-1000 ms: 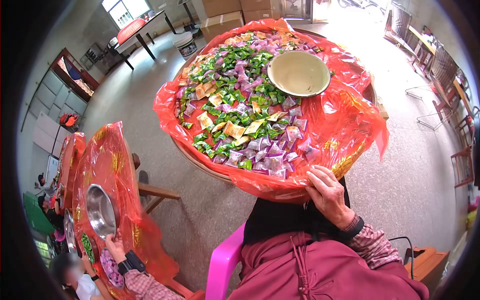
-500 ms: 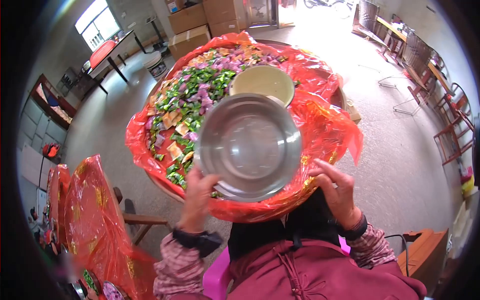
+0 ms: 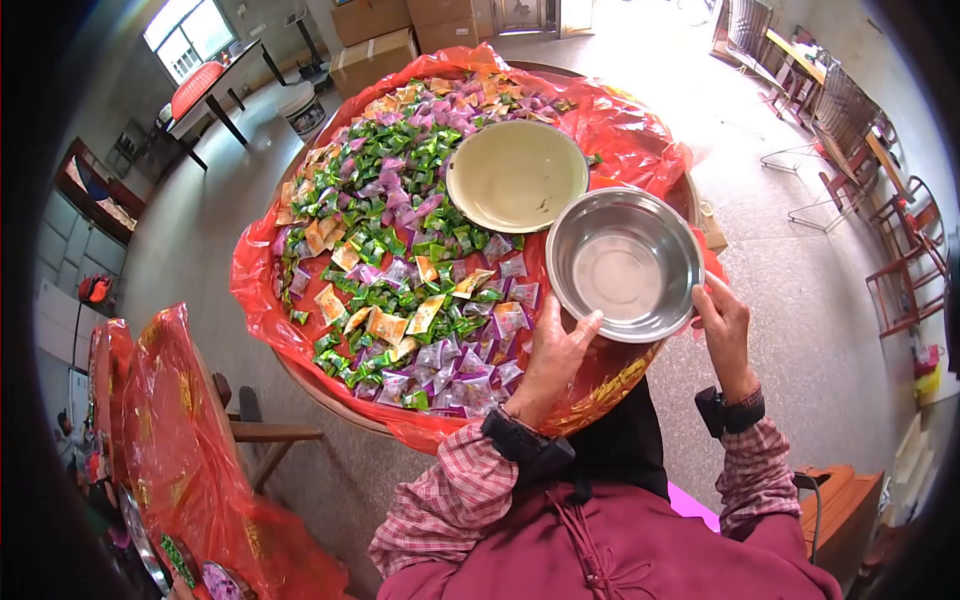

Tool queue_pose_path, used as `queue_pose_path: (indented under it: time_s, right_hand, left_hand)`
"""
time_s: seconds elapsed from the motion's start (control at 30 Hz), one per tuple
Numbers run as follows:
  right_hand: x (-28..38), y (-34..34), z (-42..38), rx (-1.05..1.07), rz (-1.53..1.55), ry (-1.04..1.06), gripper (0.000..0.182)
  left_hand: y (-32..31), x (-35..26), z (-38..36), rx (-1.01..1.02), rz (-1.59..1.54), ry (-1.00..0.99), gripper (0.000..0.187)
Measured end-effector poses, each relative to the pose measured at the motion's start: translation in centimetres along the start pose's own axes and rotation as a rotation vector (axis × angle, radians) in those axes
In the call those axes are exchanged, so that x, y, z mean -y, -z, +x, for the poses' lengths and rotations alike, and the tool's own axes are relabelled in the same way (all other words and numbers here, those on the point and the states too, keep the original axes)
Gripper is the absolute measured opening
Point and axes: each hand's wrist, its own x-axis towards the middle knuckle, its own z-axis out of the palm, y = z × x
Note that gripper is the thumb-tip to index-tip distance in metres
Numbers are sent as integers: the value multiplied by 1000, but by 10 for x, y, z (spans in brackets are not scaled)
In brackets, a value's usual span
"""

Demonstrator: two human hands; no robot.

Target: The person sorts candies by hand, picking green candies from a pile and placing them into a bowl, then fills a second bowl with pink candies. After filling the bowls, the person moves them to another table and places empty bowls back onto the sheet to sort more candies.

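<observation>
A shiny metal basin (image 3: 622,270) stands at the right side of the round table, beside a cream-coloured basin (image 3: 517,180). My left hand (image 3: 552,358) is at its lower left rim, thumb on the edge and the other fingers partly hidden. On the right rim, my right hand (image 3: 727,335) grips with the thumb on top; its fingertips are hidden behind the basin. The metal basin holds nothing visible, while a few dark specks show in the cream one. Wrapped candies (image 3: 390,230) in green, purple and orange lie spread to the left of both basins.
Red plastic sheeting (image 3: 255,270) covers the table and bunches at its rim. Another red-covered surface (image 3: 190,430) is at lower left, with bowls of candy beside it. Cardboard boxes (image 3: 375,65) stand behind the table. Chairs (image 3: 845,115) line the right wall.
The metal basin has moved right from in front of me to beside the cream basin, uncovering candies. My right hand, earlier apart from it, now grips its rim.
</observation>
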Motion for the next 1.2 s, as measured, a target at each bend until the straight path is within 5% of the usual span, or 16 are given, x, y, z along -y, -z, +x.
queue_pose_path:
  time_s: [0.1, 0.13, 0.3, 0.37, 0.57, 1.2]
  right_hand:
    - [-11, -2, 14, -8, 170, -10, 32]
    - [-15, 3, 15, -60, -30, 34, 32]
    - [6, 6, 3, -186, -550, 342, 28]
    - [27, -1, -9, -150, -546, 411, 28]
    - [61, -72, -32, 131, -402, 627, 32]
    - [30, -101, -41, 148, -513, 634, 35]
  left_hand:
    - [11, 19, 2, 80, 207, -168, 51]
    - [13, 24, 0, 87, 162, -271, 44]
    - [34, -24, -56, 139, 419, -58, 24]
    - [45, -19, -73, 37, 900, -529, 23]
    - [62, 7, -96, 43, 1231, -679, 22]
    - [62, 18, -94, -4, 1328, -783, 21]
